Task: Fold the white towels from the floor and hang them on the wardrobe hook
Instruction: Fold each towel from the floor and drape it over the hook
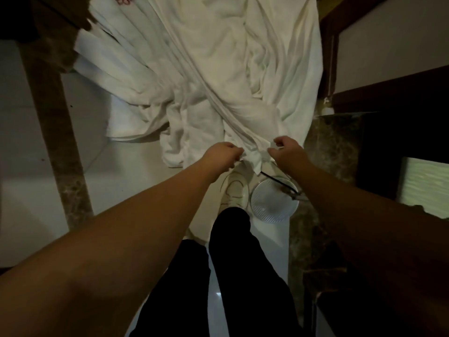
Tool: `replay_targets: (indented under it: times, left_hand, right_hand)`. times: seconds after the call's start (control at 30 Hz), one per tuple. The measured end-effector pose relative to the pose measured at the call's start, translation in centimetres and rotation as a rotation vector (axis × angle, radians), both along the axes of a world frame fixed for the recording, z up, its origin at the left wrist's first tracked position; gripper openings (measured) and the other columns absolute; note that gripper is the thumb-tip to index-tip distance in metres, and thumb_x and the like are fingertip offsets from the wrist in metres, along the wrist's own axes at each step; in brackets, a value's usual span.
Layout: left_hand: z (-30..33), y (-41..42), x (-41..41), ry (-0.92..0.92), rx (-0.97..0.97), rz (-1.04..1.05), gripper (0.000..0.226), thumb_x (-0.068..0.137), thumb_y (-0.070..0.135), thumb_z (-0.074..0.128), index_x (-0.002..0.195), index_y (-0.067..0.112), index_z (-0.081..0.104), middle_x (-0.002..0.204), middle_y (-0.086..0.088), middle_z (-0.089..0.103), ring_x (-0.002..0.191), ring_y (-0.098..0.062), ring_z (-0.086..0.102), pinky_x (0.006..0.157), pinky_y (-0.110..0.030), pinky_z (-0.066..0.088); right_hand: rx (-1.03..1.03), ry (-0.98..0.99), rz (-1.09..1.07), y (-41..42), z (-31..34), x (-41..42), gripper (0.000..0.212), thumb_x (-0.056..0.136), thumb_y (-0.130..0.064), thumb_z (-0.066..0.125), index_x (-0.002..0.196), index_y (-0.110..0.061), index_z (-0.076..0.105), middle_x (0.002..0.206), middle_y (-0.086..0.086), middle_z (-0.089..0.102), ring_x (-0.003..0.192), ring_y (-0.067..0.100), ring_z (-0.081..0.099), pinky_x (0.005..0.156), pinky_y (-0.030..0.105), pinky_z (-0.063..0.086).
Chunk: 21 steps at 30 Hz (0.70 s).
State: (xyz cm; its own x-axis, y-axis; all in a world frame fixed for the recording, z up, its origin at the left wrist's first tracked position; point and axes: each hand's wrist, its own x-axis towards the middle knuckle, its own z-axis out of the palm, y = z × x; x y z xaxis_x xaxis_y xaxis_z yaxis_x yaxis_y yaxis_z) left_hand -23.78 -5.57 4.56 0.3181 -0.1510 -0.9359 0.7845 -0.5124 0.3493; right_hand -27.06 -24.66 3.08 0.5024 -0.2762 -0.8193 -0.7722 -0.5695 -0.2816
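Note:
A large heap of white towels (218, 76) spreads over the pale floor ahead of me, crumpled and in long folds. My left hand (224, 154) pinches the near edge of one white towel (255, 156). My right hand (286, 149) grips the same edge a short way to the right. The cloth between my hands is bunched and lifted off the floor. No wardrobe hook is in view.
My white shoe (234, 190) and black trouser legs (243, 263) stand below the towel edge. A round glass lid (274, 203) with a black cord lies on the floor beside the shoe. Dark wooden frames (388, 93) run along the right, a brown marble strip (56, 132) on the left.

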Motion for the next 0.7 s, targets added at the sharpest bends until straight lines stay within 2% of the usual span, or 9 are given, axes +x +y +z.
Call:
replay_targets:
  times: [0.2, 0.3, 0.43, 0.5, 0.6, 0.7]
  left_hand:
    - [-4.0, -4.2, 0.3, 0.031, -0.015, 0.012, 0.032, 0.098, 0.03, 0.061, 0.119, 0.007, 0.066, 0.114, -0.014, 0.069, 0.093, -0.026, 0.064, 0.083, -0.035, 0.052]
    - [-5.2, -5.1, 0.4, 0.029, 0.008, 0.021, 0.027, 0.095, 0.031, 0.064, 0.11, 0.009, 0.069, 0.112, -0.015, 0.07, 0.102, -0.031, 0.066, 0.092, -0.041, 0.054]
    - [-5.8, -5.6, 0.7, -0.006, 0.013, 0.082, 0.02, 0.096, 0.017, 0.062, 0.111, 0.005, 0.069, 0.11, -0.022, 0.071, 0.099, -0.034, 0.068, 0.095, -0.046, 0.055]
    - [-5.7, -5.2, 0.6, -0.021, 0.021, 0.101, 0.022, 0.094, 0.007, 0.06, 0.112, 0.001, 0.069, 0.108, -0.024, 0.071, 0.102, -0.039, 0.068, 0.093, -0.048, 0.056]
    - [-4.3, -4.2, 0.1, -0.015, -0.017, 0.185, 0.02, 0.09, 0.003, 0.057, 0.106, 0.001, 0.069, 0.107, -0.023, 0.071, 0.101, -0.038, 0.068, 0.091, -0.044, 0.057]
    - [-1.9, -2.2, -0.7, -0.023, 0.035, 0.274, 0.011, 0.09, 0.005, 0.05, 0.092, 0.004, 0.061, 0.094, -0.017, 0.063, 0.093, -0.032, 0.06, 0.078, -0.037, 0.045]
  right_hand:
    - [0.046, -0.005, 0.093, 0.2, -3.7, 0.8, 0.058, 0.09, -0.024, 0.077, 0.139, -0.002, 0.053, 0.138, 0.019, 0.055, 0.124, 0.031, 0.056, 0.097, 0.029, 0.042]
    - [0.044, -0.049, 0.126, 0.3, -4.8, 0.7, 0.048, 0.093, -0.025, 0.073, 0.133, -0.001, 0.059, 0.132, 0.018, 0.06, 0.12, 0.031, 0.058, 0.091, 0.026, 0.041]
    - [0.026, -0.077, 0.209, 0.2, -5.3, 0.7, 0.024, 0.103, -0.02, 0.056, 0.112, -0.002, 0.07, 0.108, 0.018, 0.068, 0.101, 0.032, 0.062, 0.079, 0.026, 0.037]
    - [0.034, -0.053, 0.212, -0.1, -4.6, 0.9, 0.026, 0.104, -0.019, 0.052, 0.114, -0.004, 0.07, 0.108, 0.017, 0.069, 0.095, 0.026, 0.059, 0.078, 0.025, 0.035]
    - [0.065, -0.041, 0.191, -0.4, -2.7, 1.0, 0.029, 0.104, -0.022, 0.051, 0.122, -0.007, 0.069, 0.115, 0.015, 0.068, 0.099, 0.026, 0.058, 0.079, 0.026, 0.035]
    - [0.113, -0.053, 0.06, -0.1, 0.2, 1.2, 0.024, 0.104, -0.024, 0.052, 0.116, -0.012, 0.068, 0.11, 0.013, 0.067, 0.097, 0.029, 0.06, 0.078, 0.034, 0.048]
